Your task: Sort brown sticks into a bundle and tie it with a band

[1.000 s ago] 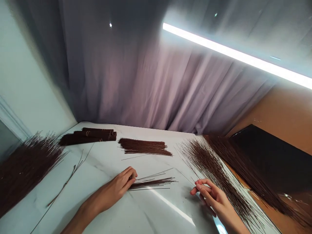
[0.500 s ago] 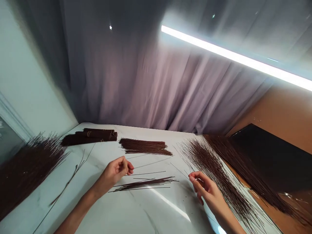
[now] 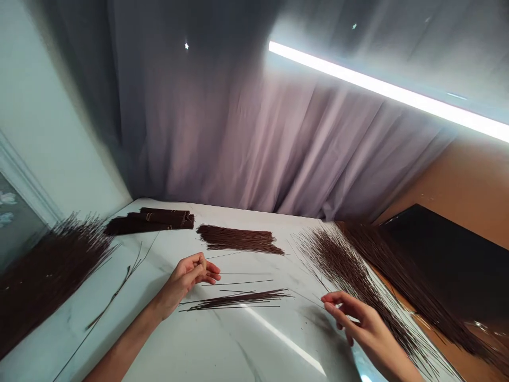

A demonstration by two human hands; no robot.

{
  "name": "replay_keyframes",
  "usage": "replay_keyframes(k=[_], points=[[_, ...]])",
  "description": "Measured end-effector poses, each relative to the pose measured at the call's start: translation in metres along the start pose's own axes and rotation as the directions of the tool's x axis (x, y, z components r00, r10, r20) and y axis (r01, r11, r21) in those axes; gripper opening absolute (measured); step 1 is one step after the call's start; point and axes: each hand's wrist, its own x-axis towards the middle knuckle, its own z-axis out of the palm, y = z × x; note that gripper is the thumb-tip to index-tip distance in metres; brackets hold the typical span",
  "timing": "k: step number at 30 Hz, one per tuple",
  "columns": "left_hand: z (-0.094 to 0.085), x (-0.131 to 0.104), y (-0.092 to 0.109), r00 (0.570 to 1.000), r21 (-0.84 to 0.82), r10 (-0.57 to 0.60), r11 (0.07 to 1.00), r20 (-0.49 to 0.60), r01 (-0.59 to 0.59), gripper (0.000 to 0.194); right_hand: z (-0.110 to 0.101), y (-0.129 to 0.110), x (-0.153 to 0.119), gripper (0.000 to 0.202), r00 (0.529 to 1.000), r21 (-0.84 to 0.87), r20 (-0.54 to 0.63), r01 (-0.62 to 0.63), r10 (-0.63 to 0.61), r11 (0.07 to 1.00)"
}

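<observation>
Near the middle of the table, my left hand (image 3: 195, 271) is closed in a pinch, with a thin dark stick (image 3: 248, 274) running rightward from its fingers. My right hand (image 3: 353, 315), lower and to the right, pinches the end of another thin stick (image 3: 306, 298), blurred, which points up and left. Below and right of my left hand lies a small loose group of dark brown sticks (image 3: 238, 300), with a single stick (image 3: 250, 282) just above it. A neat stack of brown sticks (image 3: 238, 239) lies beyond my hands.
A large spread of sticks (image 3: 350, 265) lies beside my right hand; another heap (image 3: 51, 281) fills the left side. Tied bundles (image 3: 159, 220) sit at the back left. Several sticks knotted together (image 3: 119, 286) lie left of my forearm. A black panel (image 3: 441, 260) stands at the right.
My right hand has moved right and slightly down, with a stick in its fingers. My left hand stays nearly in place, its stick now lying more level and its fingers a little straighter.
</observation>
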Motion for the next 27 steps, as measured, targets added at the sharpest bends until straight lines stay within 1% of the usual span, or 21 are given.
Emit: replay_keyframes(k=[2,4,6,7,9,11,13,14,15,17,19,21,24,26,27], points=[[-0.002,0.002,-0.005,1.000,0.085,-0.006,0.996,-0.010,0.007,0.025,-0.022,0.009,-0.003,0.053,0.992,-0.013,-0.125,-0.015,0.013,1.000],[-0.004,0.004,-0.011,1.000,0.180,-0.023,0.983,-0.009,0.024,0.023,-0.041,0.016,-0.003,0.052,0.964,-0.032,-0.265,-0.023,0.014,0.999],[-0.006,0.006,-0.019,0.999,0.248,-0.047,0.968,0.014,0.042,0.025,-0.054,0.018,0.001,0.050,0.928,-0.051,-0.374,-0.007,-0.013,0.999],[-0.006,0.007,-0.022,0.998,0.275,-0.054,0.960,0.021,0.046,0.026,-0.057,0.016,0.004,0.049,0.915,-0.059,-0.403,0.007,-0.030,0.998],[-0.007,0.010,-0.029,0.999,0.352,-0.054,0.934,0.000,0.050,0.031,-0.058,0.006,0.010,0.048,0.909,-0.067,-0.412,0.030,-0.055,0.997],[-0.005,0.013,-0.035,0.998,0.461,-0.049,0.885,-0.035,0.060,0.038,-0.053,-0.006,0.016,0.047,0.923,-0.059,-0.379,0.042,-0.061,0.997],[-0.003,0.014,-0.037,0.997,0.574,-0.071,0.816,-0.030,0.075,0.044,-0.047,-0.012,0.022,0.047,0.936,-0.036,-0.346,0.046,-0.056,0.998],[-0.001,0.013,-0.037,0.997,0.622,-0.082,0.780,-0.012,0.072,0.045,-0.046,-0.012,0.024,0.048,0.937,-0.031,-0.345,0.048,-0.056,0.998],[0.001,0.012,-0.035,0.996,0.663,-0.088,0.746,0.008,0.061,0.044,-0.046,-0.009,0.026,0.048,0.932,-0.037,-0.357,0.048,-0.058,0.998],[0.006,0.006,-0.027,0.995,0.729,-0.088,0.683,0.037,0.033,0.039,-0.054,0.005,0.029,0.050,0.902,-0.082,-0.428,0.030,-0.063,0.996],[0.013,-0.001,-0.016,0.994,0.768,-0.100,0.639,0.050,0.026,0.030,-0.068,0.024,0.030,0.051,0.861,-0.133,-0.506,-0.016,-0.054,0.991],[0.019,-0.008,-0.006,0.991,0.788,-0.116,0.615,0.069,0.017,0.023,-0.082,0.040,0.029,0.053,0.835,-0.141,-0.550,-0.064,-0.024,0.988],[0.024,-0.015,0.004,0.978,0.787,-0.143,0.616,0.153,-0.033,0.026,-0.091,0.051,0.030,0.052,0.832,-0.118,-0.554,-0.085,0.005,0.989],[0.024,-0.016,0.006,0.967,0.757,-0.154,0.651,0.204,-0.056,0.029,-0.087,0.050,0.032,0.052,0.839,-0.131,-0.545,-0.081,-0.003,0.988],[0.023,-0.016,0.006,0.967,0.739,-0.138,0.671,0.212,-0.066,0.030,-0.085,0.048,0.034,0.052,0.840,-0.152,-0.542,-0.083,-0.013,0.985]])
